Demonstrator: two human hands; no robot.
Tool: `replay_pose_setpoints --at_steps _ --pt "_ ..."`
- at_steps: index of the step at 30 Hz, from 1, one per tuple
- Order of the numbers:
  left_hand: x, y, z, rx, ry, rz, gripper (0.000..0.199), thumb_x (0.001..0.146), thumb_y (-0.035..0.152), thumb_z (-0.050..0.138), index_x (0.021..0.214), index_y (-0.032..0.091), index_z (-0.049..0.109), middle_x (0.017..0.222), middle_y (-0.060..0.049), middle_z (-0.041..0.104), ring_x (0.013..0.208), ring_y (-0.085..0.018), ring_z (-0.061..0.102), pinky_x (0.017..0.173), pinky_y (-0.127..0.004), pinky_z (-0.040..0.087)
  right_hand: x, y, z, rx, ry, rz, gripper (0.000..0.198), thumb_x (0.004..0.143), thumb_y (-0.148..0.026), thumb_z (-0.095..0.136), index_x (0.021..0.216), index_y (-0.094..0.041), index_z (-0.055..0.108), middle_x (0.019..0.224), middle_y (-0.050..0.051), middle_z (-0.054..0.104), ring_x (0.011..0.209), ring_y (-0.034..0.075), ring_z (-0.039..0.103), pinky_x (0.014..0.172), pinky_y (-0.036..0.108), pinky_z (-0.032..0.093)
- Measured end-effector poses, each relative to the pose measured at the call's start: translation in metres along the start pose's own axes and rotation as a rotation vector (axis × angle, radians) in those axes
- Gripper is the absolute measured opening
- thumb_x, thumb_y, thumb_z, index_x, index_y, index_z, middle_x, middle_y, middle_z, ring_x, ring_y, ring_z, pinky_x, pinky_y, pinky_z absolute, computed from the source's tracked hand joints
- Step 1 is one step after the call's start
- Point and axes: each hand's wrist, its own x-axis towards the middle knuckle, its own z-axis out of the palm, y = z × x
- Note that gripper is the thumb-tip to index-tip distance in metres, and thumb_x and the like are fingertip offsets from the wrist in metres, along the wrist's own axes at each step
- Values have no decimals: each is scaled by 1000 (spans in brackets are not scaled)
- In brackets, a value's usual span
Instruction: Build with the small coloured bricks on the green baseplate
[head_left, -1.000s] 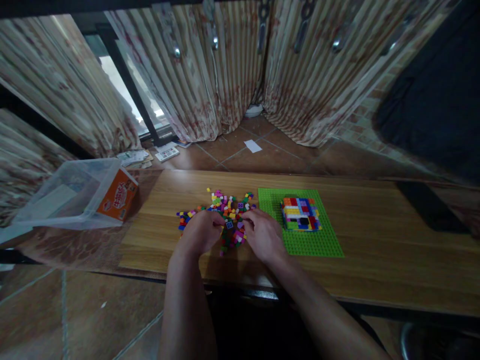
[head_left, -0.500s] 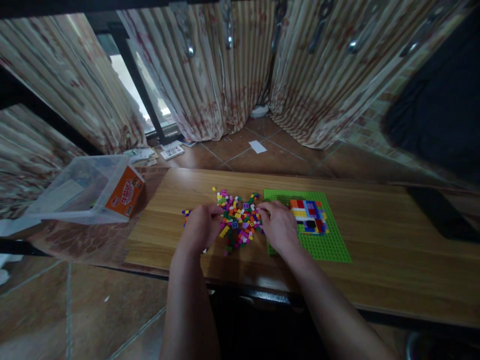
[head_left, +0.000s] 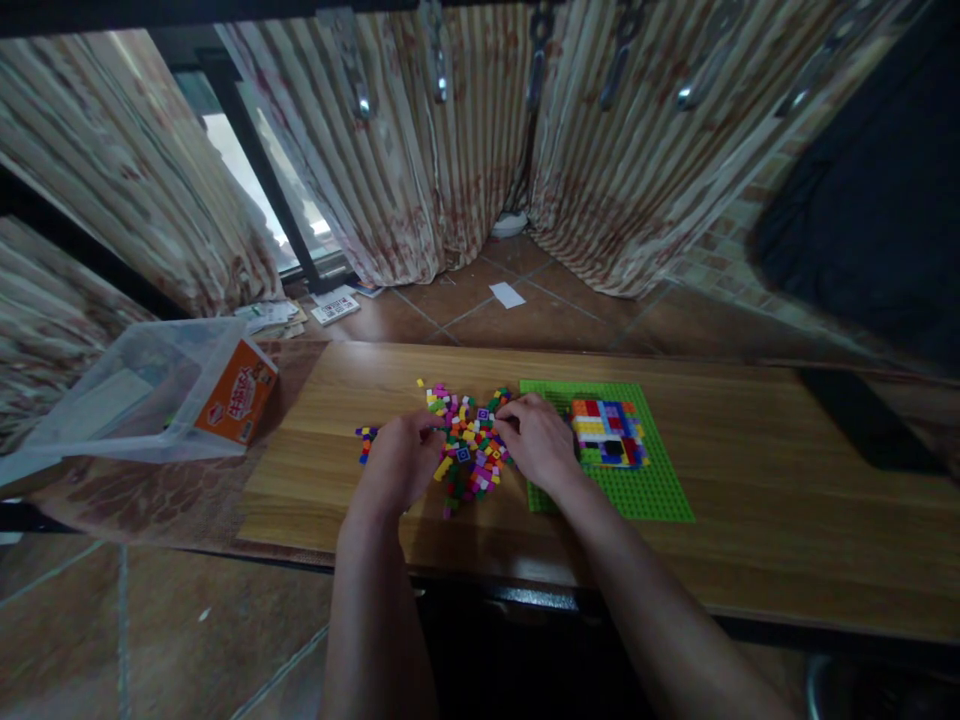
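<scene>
A pile of small multicoloured building bricks (head_left: 469, 435) lies loose on the wooden table. At its left edge is my left hand (head_left: 401, 455), fingers curled and thumb close to the index finger; whatever is between them is too small to make out. My right hand (head_left: 536, 438) reaches in from the other side, its thumb and index finger pinched at the pile's right edge, contents hidden. Beside that hand, a green baseplate (head_left: 664, 490) carries a flat block of joined bricks (head_left: 611, 435) in red, blue, orange, yellow and white. A few bricks (head_left: 366, 440) sit left of my left hand.
A clear plastic bin (head_left: 150, 440) with an orange label stands left of the wooden tabletop (head_left: 750, 500). A dark flat object (head_left: 862, 420) lies at the table's right. Papers (head_left: 335, 307) and a white sheet (head_left: 507, 295) are on the floor near the curtains (head_left: 600, 180).
The view has shifted slightly, so the scene sits a little further left. Both hands have edged inward over the brick pile, the right one moving left. The joined block is unchanged.
</scene>
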Motion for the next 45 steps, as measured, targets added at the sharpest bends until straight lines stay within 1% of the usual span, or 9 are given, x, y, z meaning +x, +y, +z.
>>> replay_pose_setpoints --at_steps 4,8,14,19,23,27,31,37,45 --pt "1 0 3 -6 11 11 30 79 23 49 97 16 72 76 -3 68 70 -14 57 62 -21 40 0 -3 1 1 4 -10 17 87 -31 58 94 -23 71 100 6 61 97 21 54 86 33 41" --pt "1 2 2 9 13 19 31 79 22 50 98 15 73 76 -4 69 70 -14 57 62 -21 40 -1 -6 4 7 9 -22 19 87 -31 58 96 -22 72 101 7 62 99 21 54 89 33 40" --pt "1 3 1 -14 0 27 32 80 22 49 102 15 72 75 -3 69 68 -14 57 62 -21 41 -1 -9 8 57 7 -13 14 86 -23 59 85 -22 73 94 6 63 97 20 55 89 33 40" --pt "0 6 0 -1 -5 6 30 79 21 50 98 15 73 75 -3 69 68 -14 58 62 -21 41 -2 -8 12 76 48 -38 14 85 -21 59 78 -21 71 89 4 63 93 19 55 88 33 41" --pt "0 7 -2 2 2 5 30 80 23 50 97 15 72 78 -4 70 71 -15 59 64 -22 41 -3 -7 11 72 64 -68 14 87 -24 58 84 -22 72 90 5 63 93 20 54 88 34 40" --pt "-1 6 -3 22 -3 24 29 81 25 49 93 15 72 78 -5 70 72 -16 60 64 -23 41 -4 -3 7 39 18 -96 19 88 -20 54 89 -21 74 96 7 63 95 20 52 90 34 40" --pt "0 4 -3 20 -14 21 32 81 29 48 98 15 71 75 -4 70 69 -16 61 63 -23 41 -5 -3 4 30 -27 -131 20 88 -19 55 93 -22 74 102 7 62 100 21 52 92 34 40" --pt "1 9 -4 34 -30 -9 34 79 31 49 100 15 71 76 -4 71 71 -17 61 62 -22 41 -6 -5 4 61 -28 -109 15 87 -19 58 85 -20 73 99 6 61 99 19 52 93 32 39" --pt "0 17 -6 76 -48 -12 35 79 36 47 96 15 71 70 -2 69 65 -17 61 61 -24 40 -2 -1 10 101 4 -82 7 83 -22 66 81 -17 69 97 6 59 97 19 52 90 30 40"
